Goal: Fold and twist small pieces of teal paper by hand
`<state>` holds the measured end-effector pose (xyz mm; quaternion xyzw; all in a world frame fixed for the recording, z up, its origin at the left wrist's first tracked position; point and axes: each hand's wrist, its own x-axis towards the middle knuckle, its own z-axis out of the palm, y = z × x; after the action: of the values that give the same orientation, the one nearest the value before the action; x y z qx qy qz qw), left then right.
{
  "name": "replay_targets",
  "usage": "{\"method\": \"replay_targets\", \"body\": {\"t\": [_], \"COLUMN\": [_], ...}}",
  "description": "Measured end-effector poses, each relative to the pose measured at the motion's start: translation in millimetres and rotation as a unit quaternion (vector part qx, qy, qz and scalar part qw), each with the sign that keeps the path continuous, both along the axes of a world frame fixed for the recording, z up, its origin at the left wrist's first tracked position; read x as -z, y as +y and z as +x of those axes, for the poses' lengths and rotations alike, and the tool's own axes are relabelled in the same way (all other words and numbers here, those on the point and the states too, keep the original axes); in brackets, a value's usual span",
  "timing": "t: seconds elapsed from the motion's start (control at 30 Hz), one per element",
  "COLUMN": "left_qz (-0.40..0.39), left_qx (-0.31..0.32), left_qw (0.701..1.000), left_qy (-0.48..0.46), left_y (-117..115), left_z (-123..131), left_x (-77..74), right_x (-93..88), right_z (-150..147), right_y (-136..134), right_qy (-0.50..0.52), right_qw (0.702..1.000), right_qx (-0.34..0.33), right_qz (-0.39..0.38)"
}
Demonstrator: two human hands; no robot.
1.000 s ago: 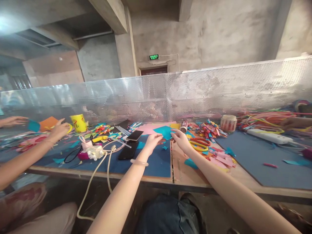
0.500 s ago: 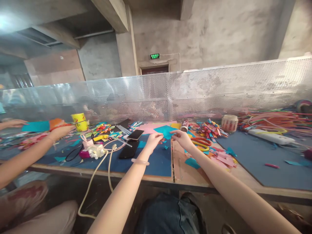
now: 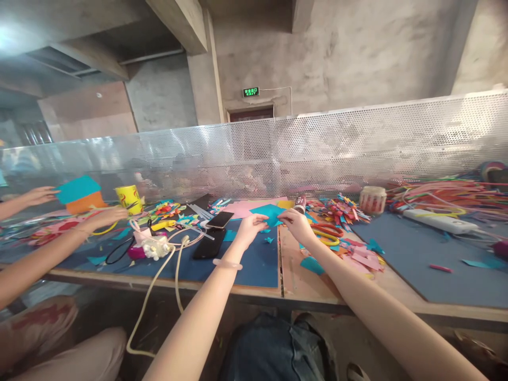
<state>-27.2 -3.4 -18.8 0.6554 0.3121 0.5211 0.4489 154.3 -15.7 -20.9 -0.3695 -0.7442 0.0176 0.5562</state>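
Observation:
A piece of blue paper [image 3: 270, 212] is stretched between my two hands, a little above the table. My left hand [image 3: 251, 231] pinches its lower left side, with a pale bangle round the wrist. On the right edge, my right hand [image 3: 296, 222] has its fingertips closed on the same sheet. Small blue paper scraps [image 3: 269, 240] lie below it on the blue mat [image 3: 254, 272]. Scissors with orange and yellow handles [image 3: 327, 234] rest just right of my right hand.
At left, a co-worker's hands [image 3: 105, 217] hold blue and orange paper [image 3: 81, 193] and scissors. Two phones [image 3: 210, 243], a cabled power strip [image 3: 156, 246], a yellow can [image 3: 129, 199] and a glass jar [image 3: 372, 201] stand around. A perforated metal screen [image 3: 317, 148] runs behind.
My left hand has shifted slightly on the blue paper, and the sheet has tilted a little. The co-worker has raised the blue and orange paper, and the scissors have moved off it.

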Motion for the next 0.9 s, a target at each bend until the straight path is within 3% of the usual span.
{"method": "replay_targets", "body": {"t": [0.27,0.9], "left_qz": [-0.006,0.038], "left_qx": [0.038,-0.013], "left_qw": [0.999,0.999], "left_qy": [-0.013,0.025], "left_y": [1.9,3.4], "left_z": [-1.3,0.9], "left_x": [0.3,0.3], "right_x": [0.8,-4.4], "right_z": [0.8,-5.4], "right_y": [0.9,-7.7], "right_qy": [-0.023,-0.028], "right_qw": [1.0,0.999], "right_qx": [0.005,-0.03], "right_qz": [0.001,-0.02]}}
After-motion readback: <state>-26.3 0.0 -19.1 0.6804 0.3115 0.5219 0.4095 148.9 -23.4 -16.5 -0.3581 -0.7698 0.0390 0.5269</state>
